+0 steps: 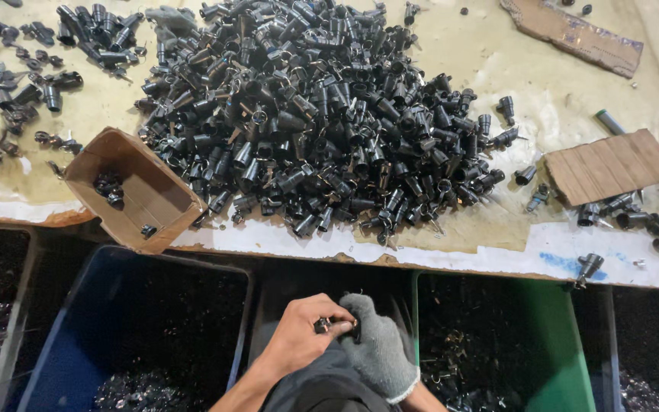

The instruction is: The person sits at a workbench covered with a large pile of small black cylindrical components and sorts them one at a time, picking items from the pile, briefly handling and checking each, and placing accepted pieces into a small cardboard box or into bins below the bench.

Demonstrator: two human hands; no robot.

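Observation:
My bare left hand [299, 336] and my right hand [379, 352], which wears a grey knit glove, meet just below the table's front edge, above the gap between two bins. Together they pinch a small black part with a metal ring [323, 326]; the left fingers curl over it and the gloved fingertips press on it from the right. A large heap of similar black plastic parts [322, 114] covers the middle of the table [497, 255] above my hands.
A small open cardboard box [163, 200] holding a few parts hangs over the table's front edge at left. Below are a blue bin [78, 305] and a green bin [554, 336] with dark scrap. Cardboard pieces [612, 164] and loose parts lie at right.

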